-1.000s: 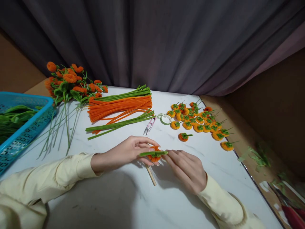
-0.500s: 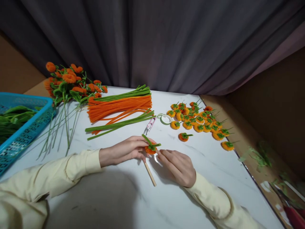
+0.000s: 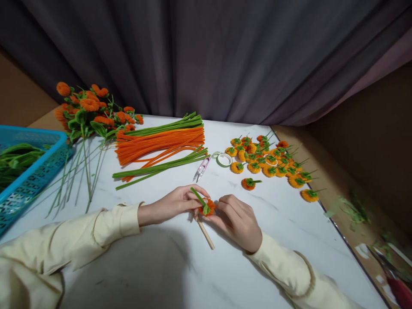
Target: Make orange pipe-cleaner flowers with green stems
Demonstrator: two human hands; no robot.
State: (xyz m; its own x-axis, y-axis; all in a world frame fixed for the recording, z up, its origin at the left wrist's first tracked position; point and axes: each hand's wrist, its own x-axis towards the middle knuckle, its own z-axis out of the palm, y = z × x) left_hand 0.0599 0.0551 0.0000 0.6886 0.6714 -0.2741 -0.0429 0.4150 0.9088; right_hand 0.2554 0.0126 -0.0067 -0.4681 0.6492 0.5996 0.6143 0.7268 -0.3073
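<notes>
Between my two hands is a small orange pipe-cleaner flower head (image 3: 211, 207) with green pieces, one a stem sticking up to the left. My left hand (image 3: 175, 204) is closed on its left side, and a wooden stick (image 3: 206, 235) juts down from under those fingers. At the right edge of the flower head, the bent fingers of my right hand (image 3: 240, 223) are closed on it; their tips are partly hidden. Beyond my hands lie pink-handled thread snips (image 3: 202, 168) and a roll of pale tape (image 3: 224, 159). A finished-looking orange head with a green stem (image 3: 249, 184) rests to the right.
Orange pipe cleaners (image 3: 161, 143) and green pipe cleaners (image 3: 161, 167) lie in bundles. Stemmed orange flowers (image 3: 90, 105) are heaped at back left, beside a blue basket (image 3: 48, 165) of green leaves. Several yellow-orange heads (image 3: 269, 171) cluster at right. Scraps (image 3: 354, 212) lie past the table edge.
The flower head has turned, so its green stem and orange side show differently. My right hand has shifted slightly left, its fingers more bent against the flower head.
</notes>
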